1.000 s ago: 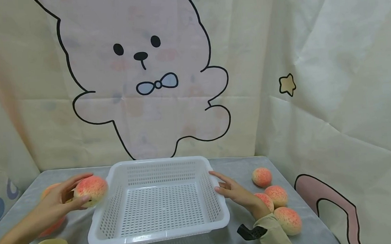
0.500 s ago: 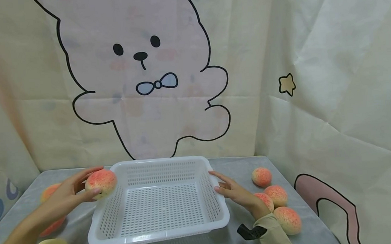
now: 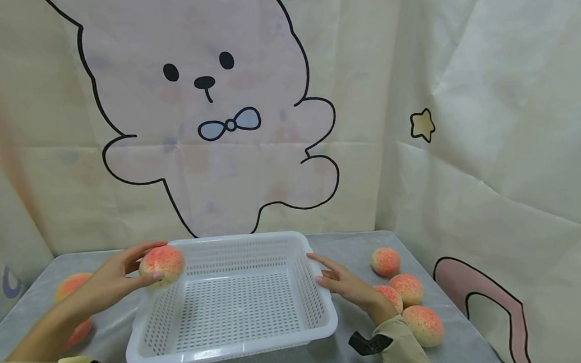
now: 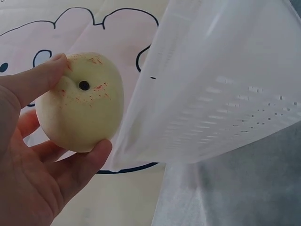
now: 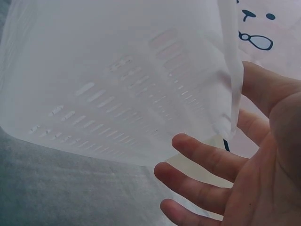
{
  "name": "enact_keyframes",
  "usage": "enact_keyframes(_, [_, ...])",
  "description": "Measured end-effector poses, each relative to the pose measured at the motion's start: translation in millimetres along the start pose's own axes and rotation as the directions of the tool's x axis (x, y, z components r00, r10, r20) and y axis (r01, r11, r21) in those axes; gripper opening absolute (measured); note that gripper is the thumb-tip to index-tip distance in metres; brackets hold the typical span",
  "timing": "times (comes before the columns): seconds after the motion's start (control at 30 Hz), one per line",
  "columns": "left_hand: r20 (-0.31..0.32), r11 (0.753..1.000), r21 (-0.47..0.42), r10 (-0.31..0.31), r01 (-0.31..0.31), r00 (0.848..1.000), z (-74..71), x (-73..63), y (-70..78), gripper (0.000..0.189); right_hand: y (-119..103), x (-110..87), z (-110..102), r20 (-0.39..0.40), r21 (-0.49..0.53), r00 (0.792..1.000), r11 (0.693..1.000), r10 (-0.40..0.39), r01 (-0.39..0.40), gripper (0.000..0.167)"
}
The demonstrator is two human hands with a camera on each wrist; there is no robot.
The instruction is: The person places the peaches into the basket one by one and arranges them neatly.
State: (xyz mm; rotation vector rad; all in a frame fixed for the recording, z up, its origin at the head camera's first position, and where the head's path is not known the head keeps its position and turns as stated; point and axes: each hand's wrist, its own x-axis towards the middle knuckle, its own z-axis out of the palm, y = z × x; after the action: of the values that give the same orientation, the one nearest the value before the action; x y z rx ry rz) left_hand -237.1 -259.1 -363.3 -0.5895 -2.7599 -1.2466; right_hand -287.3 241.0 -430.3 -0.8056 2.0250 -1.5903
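Note:
My left hand [image 3: 112, 281] grips a peach [image 3: 162, 266], pale yellow with a red blush, over the left rim of a white plastic basket [image 3: 231, 351]. In the left wrist view, thumb and fingers wrap the peach [image 4: 87, 110], its dark stem spot facing the camera. On the opposite side, my right hand [image 3: 345, 281] holds the basket's right rim with thumb and index finger. Its other fingers [image 5: 207, 157] spread loosely beneath the rim in the right wrist view. The basket's perforated floor shows nothing lying on it.
Right of the basket lie several peaches [image 3: 423, 326] on the grey tabletop [image 3: 345, 245]. More peaches [image 3: 72, 284] lie at the left, partly hidden by my left arm and sleeve. A cartoon-printed curtain [image 3: 239, 174] closes off the back.
My left hand has carried the peach rightward and slightly up, from beside the basket to over its left rim. The right hand keeps its place on the basket.

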Motion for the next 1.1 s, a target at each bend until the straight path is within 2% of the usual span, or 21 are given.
enact_keyframes(0.33, [0.053,0.999,0.012,0.038,-0.039,0.998,3.0,13.7,2.1,0.065,-1,0.0,1,-0.003,0.010,1.000,1.000,0.001,-0.001,0.066])
enact_keyframes(0.57, [0.106,0.995,0.021,0.097,-0.100,0.990,8.7,25.0,2.7,0.061,-1,-0.1,1,-0.006,0.005,1.000,1.000,0.012,-0.012,0.067])
enact_keyframes(0.8, [0.121,0.993,0.077,0.078,-0.088,0.990,12.4,32.7,6.3,0.059,-2,-0.5,2,-0.019,-0.008,1.000,1.000,0.021,-0.021,0.066])
enact_keyframes(1.1, [0.171,0.990,0.093,0.086,-0.103,0.981,16.9,42.5,5.1,0.056,0,-0.1,3,-0.025,-0.012,0.999,1.000,0.027,-0.027,0.065])
